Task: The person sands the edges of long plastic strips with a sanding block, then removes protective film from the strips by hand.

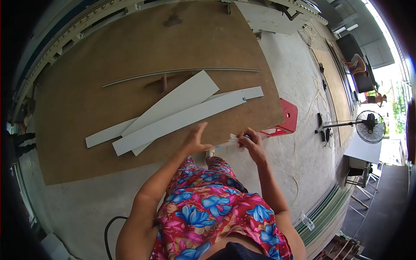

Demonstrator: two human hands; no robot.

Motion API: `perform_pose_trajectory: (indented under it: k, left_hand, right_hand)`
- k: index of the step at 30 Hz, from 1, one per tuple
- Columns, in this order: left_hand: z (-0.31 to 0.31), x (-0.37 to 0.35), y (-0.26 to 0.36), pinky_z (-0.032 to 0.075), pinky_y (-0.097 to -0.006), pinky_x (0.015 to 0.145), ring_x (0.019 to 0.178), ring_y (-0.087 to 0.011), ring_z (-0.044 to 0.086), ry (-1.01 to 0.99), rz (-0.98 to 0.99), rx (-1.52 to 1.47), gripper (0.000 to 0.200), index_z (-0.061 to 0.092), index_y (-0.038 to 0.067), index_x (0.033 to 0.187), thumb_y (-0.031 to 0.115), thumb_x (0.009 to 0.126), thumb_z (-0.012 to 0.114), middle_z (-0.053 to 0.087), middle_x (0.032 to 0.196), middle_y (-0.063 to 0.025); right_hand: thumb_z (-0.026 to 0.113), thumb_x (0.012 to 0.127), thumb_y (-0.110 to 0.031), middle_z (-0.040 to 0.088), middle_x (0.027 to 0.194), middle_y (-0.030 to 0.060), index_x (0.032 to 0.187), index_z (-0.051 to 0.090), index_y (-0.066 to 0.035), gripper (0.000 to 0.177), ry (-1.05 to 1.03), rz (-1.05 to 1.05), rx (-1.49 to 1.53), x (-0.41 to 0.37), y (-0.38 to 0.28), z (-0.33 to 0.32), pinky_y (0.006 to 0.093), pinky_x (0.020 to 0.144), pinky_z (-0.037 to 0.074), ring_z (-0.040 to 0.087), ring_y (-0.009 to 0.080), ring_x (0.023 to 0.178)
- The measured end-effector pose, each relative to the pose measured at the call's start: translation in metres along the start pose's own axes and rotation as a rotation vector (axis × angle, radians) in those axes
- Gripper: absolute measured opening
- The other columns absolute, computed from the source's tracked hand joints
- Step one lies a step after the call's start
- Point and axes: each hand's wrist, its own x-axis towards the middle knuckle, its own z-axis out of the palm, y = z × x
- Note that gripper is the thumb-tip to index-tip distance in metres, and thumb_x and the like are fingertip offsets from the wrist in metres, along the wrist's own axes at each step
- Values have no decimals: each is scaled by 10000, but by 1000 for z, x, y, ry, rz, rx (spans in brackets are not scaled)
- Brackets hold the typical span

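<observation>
My left hand (196, 141) is at the table's near edge, thumb and fingers apart, with nothing gripped in it. To its right, my right hand (252, 145) is closed around a crumpled white, thin wad (234, 139), and a bit of blue shows at its fingers; I cannot tell whether the wad is cloth or plastic film. A thin pale strip reaches from the wad toward my left thumb. Just beyond my hands, several long white boards (180, 119) lie crossed over each other, one with a small blue mark near its right end.
The boards rest on a large brown table (104, 56). Behind them lie a thin long strip (182, 71) and a brown tool-like piece (164, 84). A red stool (289, 115) stands at the table's right edge. Cables, a standing fan (370, 125) and people are farther right.
</observation>
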Motion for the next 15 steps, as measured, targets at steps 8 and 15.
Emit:
perform_pose_trajectory:
  k: [8, 15]
  left_hand:
    - [49, 13, 29, 486, -284, 725, 926, -168, 584, -174, -746, -1301, 276, 541, 67, 1119, 223, 893, 567, 585, 1067, -69]
    - [62, 33, 49, 460, -281, 598, 732, -138, 566, 234, -659, -1203, 184, 545, 62, 1052, 178, 911, 524, 588, 828, -26]
  right_hand:
    - [586, 851, -111, 585, 846, -1, 986, 579, -45, 151, 301, -132, 240, 23, 23, 11, 208, 699, 425, 537, 69, 773]
    - [500, 801, 16, 427, 1335, 157, 1397, 297, 1, 630, 45, -210, -94, 19, 77, 72, 333, 1043, 322, 424, 246, 1239]
